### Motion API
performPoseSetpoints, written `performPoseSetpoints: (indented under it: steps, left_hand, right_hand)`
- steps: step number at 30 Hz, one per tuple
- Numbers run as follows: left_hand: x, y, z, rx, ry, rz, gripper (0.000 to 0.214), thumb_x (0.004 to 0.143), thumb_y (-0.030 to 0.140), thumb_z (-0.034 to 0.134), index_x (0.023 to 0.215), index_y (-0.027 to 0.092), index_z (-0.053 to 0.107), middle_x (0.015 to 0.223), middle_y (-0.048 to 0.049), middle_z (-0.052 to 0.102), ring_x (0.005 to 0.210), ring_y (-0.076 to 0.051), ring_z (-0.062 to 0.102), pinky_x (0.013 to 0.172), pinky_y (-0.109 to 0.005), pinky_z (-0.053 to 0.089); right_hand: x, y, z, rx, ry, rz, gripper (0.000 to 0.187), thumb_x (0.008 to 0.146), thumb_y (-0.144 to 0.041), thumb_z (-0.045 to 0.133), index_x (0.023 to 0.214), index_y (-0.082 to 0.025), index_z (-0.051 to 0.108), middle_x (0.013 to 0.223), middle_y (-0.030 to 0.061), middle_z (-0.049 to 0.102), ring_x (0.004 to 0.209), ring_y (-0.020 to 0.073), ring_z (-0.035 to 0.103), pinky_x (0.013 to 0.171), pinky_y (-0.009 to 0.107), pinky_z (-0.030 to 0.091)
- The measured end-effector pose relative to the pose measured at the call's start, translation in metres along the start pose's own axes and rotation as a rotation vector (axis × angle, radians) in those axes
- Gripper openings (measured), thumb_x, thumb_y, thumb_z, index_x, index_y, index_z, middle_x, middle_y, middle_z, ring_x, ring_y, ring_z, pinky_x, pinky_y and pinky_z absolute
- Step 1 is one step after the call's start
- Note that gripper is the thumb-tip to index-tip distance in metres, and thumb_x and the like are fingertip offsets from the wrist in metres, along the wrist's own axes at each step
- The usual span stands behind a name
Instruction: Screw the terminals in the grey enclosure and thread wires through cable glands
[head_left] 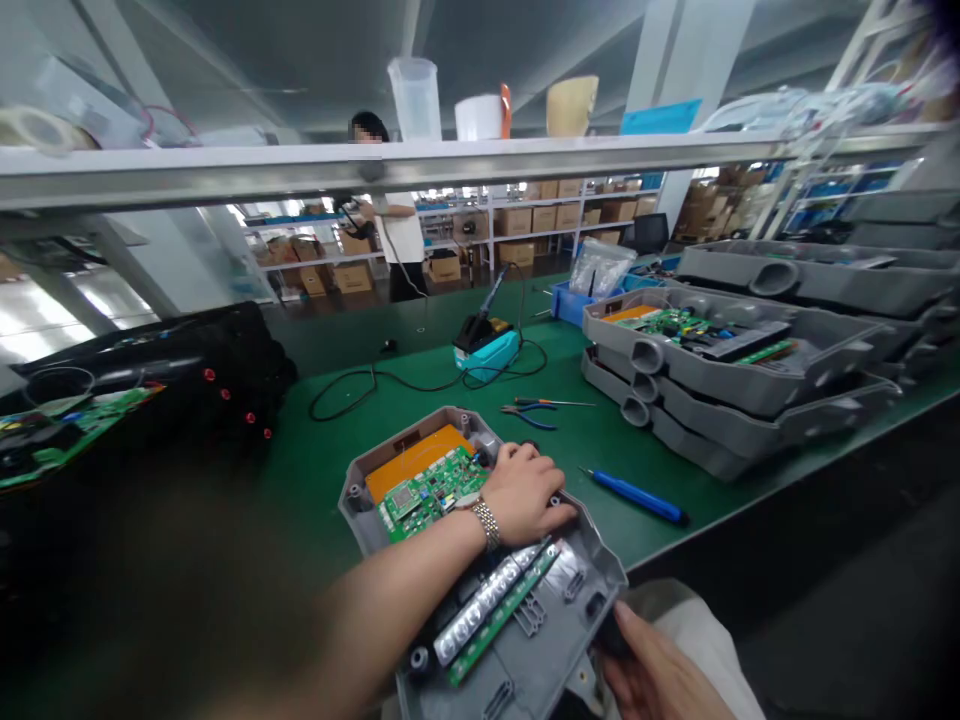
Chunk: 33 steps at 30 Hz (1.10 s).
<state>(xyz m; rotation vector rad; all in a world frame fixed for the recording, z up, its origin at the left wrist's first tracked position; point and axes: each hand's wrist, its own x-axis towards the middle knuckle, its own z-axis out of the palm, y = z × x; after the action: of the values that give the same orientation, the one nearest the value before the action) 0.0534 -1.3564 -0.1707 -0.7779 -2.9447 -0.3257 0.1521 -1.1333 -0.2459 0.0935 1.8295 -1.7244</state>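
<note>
A grey plastic housing [570, 620] lies tilted at the near edge of the bench. Inside it are a green circuit board [431, 492], an orange panel [420, 458], a silver strip [480, 615] and a narrow green board [502, 622]. My left hand [529, 492], with a metal-band watch [486, 522] at the wrist, reaches across the housing and curls its fingers over the far right side wall. At the near right corner my right hand [660, 665] grips the housing's edge, thumb on the outside; its other fingertips are partly hidden beneath.
Right of the housing lies a blue screwdriver [637, 496]; beyond are pliers [531, 412] and a soldering iron stand [487, 350] with a trailing cable. Stacked grey housings [720, 380] line the right side, black housings [150, 400] the left. A shelf [300, 172] crosses overhead. Someone stands behind the bench.
</note>
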Motion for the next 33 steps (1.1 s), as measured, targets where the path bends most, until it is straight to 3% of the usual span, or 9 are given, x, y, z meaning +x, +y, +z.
performPoseSetpoints:
  steps: [5,11,13,16,19,22,25,29,33]
  left_hand:
    - [0.003,0.0,-0.001,-0.025,-0.025,0.014,0.039,0.098,0.056,0.051,0.093,0.02,0.064,0.101,-0.0064,0.065,0.104,-0.027,0.049,0.096,-0.051,0.033]
    - [0.008,0.0,0.0,-0.02,-0.052,0.022,0.037,0.1,0.054,0.05,0.095,0.02,0.064,0.105,-0.0075,0.065,0.106,-0.028,0.048,0.097,-0.051,0.03]
    - [0.008,0.0,0.001,-0.005,-0.056,0.024,0.037,0.1,0.054,0.05,0.096,0.02,0.064,0.105,-0.0071,0.066,0.106,-0.028,0.049,0.097,-0.051,0.03]
    - [0.008,-0.001,0.001,0.004,-0.05,0.032,0.037,0.1,0.054,0.05,0.096,0.02,0.064,0.104,-0.0068,0.065,0.106,-0.028,0.049,0.097,-0.05,0.03]
    - [0.009,-0.002,0.001,0.015,-0.044,0.04,0.037,0.1,0.054,0.05,0.095,0.019,0.064,0.103,-0.0068,0.065,0.104,-0.027,0.049,0.095,-0.049,0.031]
    - [0.009,-0.002,0.003,0.02,-0.041,0.049,0.038,0.1,0.054,0.049,0.096,0.02,0.064,0.103,-0.0069,0.066,0.103,-0.027,0.049,0.094,-0.049,0.031]
    - [0.01,-0.003,0.004,0.031,-0.038,0.047,0.037,0.1,0.054,0.05,0.095,0.02,0.063,0.103,-0.0066,0.066,0.103,-0.027,0.049,0.093,-0.049,0.031]
    - [0.01,-0.002,0.006,0.043,-0.046,0.036,0.036,0.099,0.054,0.052,0.095,0.02,0.064,0.102,-0.006,0.065,0.104,-0.028,0.05,0.094,-0.049,0.031]
    - [0.011,-0.002,0.005,0.045,-0.052,0.033,0.036,0.1,0.054,0.051,0.096,0.02,0.064,0.102,-0.0058,0.065,0.104,-0.028,0.05,0.094,-0.049,0.031]
  right_hand:
    - [-0.013,0.0,0.0,-0.533,0.198,-0.357,0.043,0.103,-0.055,0.038,0.12,-0.021,0.059,0.09,0.0095,0.069,0.079,0.0235,0.068,0.064,0.032,0.049]
    - [-0.016,0.005,0.007,-1.162,0.529,-0.707,0.025,0.104,-0.032,0.044,0.114,-0.015,0.06,0.089,0.009,0.062,0.076,0.0243,0.061,0.065,0.034,0.042]
    - [-0.02,0.003,0.006,-1.105,0.52,-0.678,0.025,0.103,-0.032,0.05,0.119,-0.016,0.059,0.087,0.0077,0.062,0.077,0.0229,0.06,0.066,0.033,0.043]
    - [-0.024,-0.007,0.002,-0.65,0.311,-0.395,0.033,0.097,-0.042,0.06,0.12,-0.019,0.053,0.087,0.0033,0.063,0.072,0.0175,0.06,0.062,0.028,0.044]
    - [-0.02,-0.018,-0.002,-0.08,-0.018,0.019,0.051,0.098,-0.067,0.043,0.111,-0.019,0.049,0.084,0.0026,0.063,0.058,0.0126,0.056,0.047,0.021,0.038]
    - [-0.013,-0.021,-0.004,0.177,-0.211,0.185,0.062,0.097,-0.075,0.029,0.102,-0.017,0.049,0.069,-0.0001,0.058,0.046,0.0088,0.045,0.04,0.018,0.026]
    - [-0.01,-0.016,-0.005,-0.048,-0.125,-0.024,0.049,0.101,-0.065,0.035,0.104,-0.018,0.049,0.068,-0.0029,0.053,0.05,0.0098,0.045,0.046,0.02,0.031]
    - [-0.014,-0.008,-0.002,-0.789,0.21,-0.365,0.023,0.103,-0.038,0.045,0.11,-0.017,0.053,0.086,0.007,0.063,0.077,0.021,0.06,0.067,0.031,0.039]
    - [-0.02,-0.004,-0.001,-0.986,0.328,-0.417,0.021,0.1,-0.037,0.053,0.111,-0.019,0.054,0.095,0.0103,0.065,0.085,0.0267,0.063,0.07,0.034,0.038]
